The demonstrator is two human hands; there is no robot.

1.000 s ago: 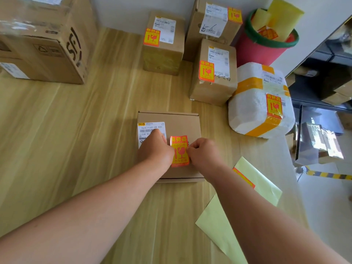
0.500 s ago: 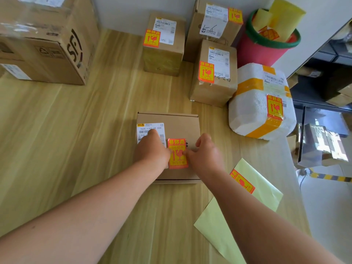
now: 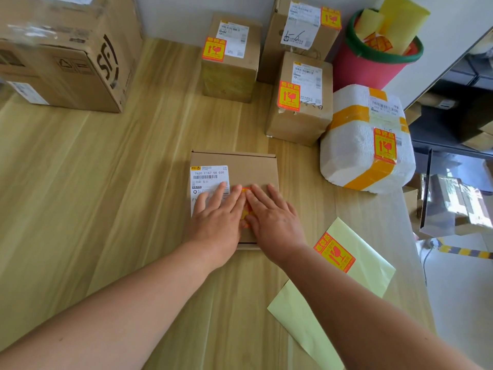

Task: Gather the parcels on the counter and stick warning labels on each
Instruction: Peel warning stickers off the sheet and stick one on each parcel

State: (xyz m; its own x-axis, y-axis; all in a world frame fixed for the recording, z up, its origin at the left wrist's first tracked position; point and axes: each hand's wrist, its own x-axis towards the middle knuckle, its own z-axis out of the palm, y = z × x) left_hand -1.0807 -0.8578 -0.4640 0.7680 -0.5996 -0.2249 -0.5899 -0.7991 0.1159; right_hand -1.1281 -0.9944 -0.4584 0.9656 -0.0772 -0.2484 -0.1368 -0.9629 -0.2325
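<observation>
A flat cardboard parcel (image 3: 248, 166) with a white shipping label lies on the wooden counter (image 3: 106, 196) in front of me. My left hand (image 3: 216, 217) and my right hand (image 3: 272, 220) lie flat on its top, fingers spread, side by side. They cover a yellow and orange warning label (image 3: 245, 206); only a strip of it shows between them. To the right lies a pale yellow backing sheet (image 3: 360, 265) carrying one warning sticker (image 3: 334, 253).
Three labelled cardboard boxes (image 3: 298, 108) and a white foam parcel (image 3: 357, 145) with orange tape stand at the back right. A red bin (image 3: 365, 68) holds yellow sheets. A large box (image 3: 66, 62) stands at the back left. The counter's edge runs along the right.
Both hands went from pinching the warning label by its edges to lying flat on it with fingers spread. The label now lies under them on the parcel.
</observation>
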